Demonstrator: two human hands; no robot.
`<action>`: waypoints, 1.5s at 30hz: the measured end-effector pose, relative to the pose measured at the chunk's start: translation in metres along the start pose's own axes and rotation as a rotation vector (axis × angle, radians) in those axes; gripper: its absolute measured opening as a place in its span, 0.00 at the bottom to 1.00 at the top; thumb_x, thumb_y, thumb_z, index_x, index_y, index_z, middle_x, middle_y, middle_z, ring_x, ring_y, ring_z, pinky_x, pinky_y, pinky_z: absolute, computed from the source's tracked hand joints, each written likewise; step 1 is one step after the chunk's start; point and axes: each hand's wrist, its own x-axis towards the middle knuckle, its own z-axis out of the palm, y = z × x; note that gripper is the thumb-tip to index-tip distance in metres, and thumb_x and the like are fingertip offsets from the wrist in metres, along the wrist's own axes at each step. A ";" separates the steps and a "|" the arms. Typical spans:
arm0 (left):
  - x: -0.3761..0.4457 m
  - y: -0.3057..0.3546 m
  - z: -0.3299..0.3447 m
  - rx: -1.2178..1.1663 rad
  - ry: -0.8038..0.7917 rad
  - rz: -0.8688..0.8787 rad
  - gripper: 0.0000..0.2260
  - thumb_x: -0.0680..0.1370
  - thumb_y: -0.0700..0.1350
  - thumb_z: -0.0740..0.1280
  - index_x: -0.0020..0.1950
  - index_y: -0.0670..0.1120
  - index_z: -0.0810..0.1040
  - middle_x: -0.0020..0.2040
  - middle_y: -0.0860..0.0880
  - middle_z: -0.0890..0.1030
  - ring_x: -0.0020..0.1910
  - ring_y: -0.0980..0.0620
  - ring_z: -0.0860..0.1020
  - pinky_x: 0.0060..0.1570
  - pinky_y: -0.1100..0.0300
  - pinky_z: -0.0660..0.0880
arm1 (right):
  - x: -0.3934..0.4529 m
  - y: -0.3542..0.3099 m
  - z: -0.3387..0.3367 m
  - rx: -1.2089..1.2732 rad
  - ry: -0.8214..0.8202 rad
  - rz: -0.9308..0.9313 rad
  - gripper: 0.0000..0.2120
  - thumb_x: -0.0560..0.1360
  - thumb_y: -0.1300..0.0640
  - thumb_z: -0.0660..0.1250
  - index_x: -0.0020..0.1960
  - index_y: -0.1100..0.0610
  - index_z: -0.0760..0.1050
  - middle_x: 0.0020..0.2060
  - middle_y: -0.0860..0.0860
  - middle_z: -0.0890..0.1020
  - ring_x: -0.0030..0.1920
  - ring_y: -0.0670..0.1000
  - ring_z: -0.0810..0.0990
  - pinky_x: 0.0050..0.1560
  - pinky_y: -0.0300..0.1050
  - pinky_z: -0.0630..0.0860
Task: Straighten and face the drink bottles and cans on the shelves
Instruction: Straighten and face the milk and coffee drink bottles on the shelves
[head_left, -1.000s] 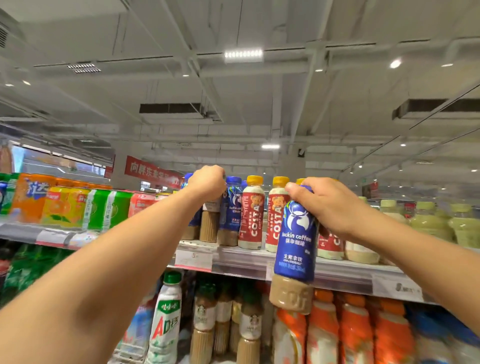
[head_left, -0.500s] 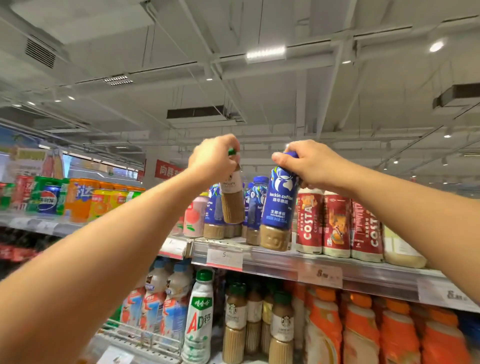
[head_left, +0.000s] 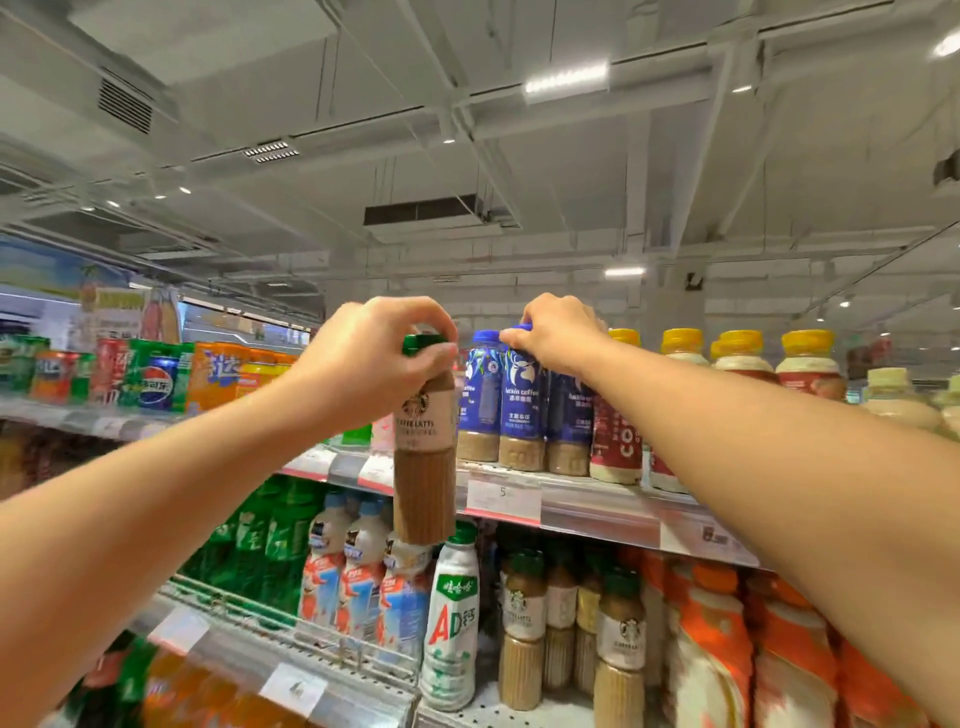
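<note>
My left hand (head_left: 376, 358) grips the green cap of a Starbucks latte bottle (head_left: 423, 452) and holds it in the air in front of the top shelf (head_left: 597, 512), its base hanging below the shelf edge. My right hand (head_left: 558, 332) is closed over the blue cap of a blue Luckin coffee bottle (head_left: 521, 410), which stands upright on the top shelf between two other blue bottles. Red Costa bottles (head_left: 615, 441) with yellow caps stand to the right, partly hidden by my right forearm.
Soda cans and packs (head_left: 150, 379) fill the top shelf at the left. The lower shelf holds green bottles, a white AD bottle (head_left: 452, 618), more Starbucks bottles (head_left: 524, 629) and orange bottles (head_left: 711, 649). Price tags (head_left: 501, 501) line the shelf edge.
My right hand has set the blue Luckin bottle down on the top shelf among the other blue bottles. My left hand has lifted the Starbucks bottle off that shelf and brought it forward and down.
</note>
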 end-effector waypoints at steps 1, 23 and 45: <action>-0.005 -0.002 0.000 -0.004 -0.015 0.002 0.05 0.79 0.53 0.70 0.53 0.57 0.82 0.49 0.52 0.84 0.48 0.50 0.81 0.48 0.51 0.81 | 0.002 -0.001 0.001 -0.016 0.004 0.008 0.21 0.75 0.35 0.68 0.55 0.52 0.78 0.55 0.56 0.82 0.53 0.61 0.79 0.45 0.48 0.69; -0.088 0.007 0.093 -0.276 -0.110 -0.038 0.06 0.77 0.53 0.73 0.53 0.55 0.85 0.47 0.55 0.85 0.41 0.62 0.78 0.45 0.58 0.77 | -0.219 0.021 0.014 0.534 -0.224 -0.093 0.12 0.74 0.45 0.73 0.53 0.49 0.80 0.45 0.45 0.85 0.30 0.43 0.82 0.33 0.41 0.81; -0.214 -0.018 0.214 -0.218 -0.422 -0.188 0.20 0.84 0.61 0.54 0.65 0.54 0.80 0.60 0.57 0.81 0.61 0.58 0.76 0.62 0.59 0.71 | -0.302 0.076 0.145 0.537 -0.284 0.260 0.24 0.67 0.38 0.76 0.59 0.43 0.76 0.51 0.40 0.82 0.53 0.44 0.80 0.53 0.46 0.78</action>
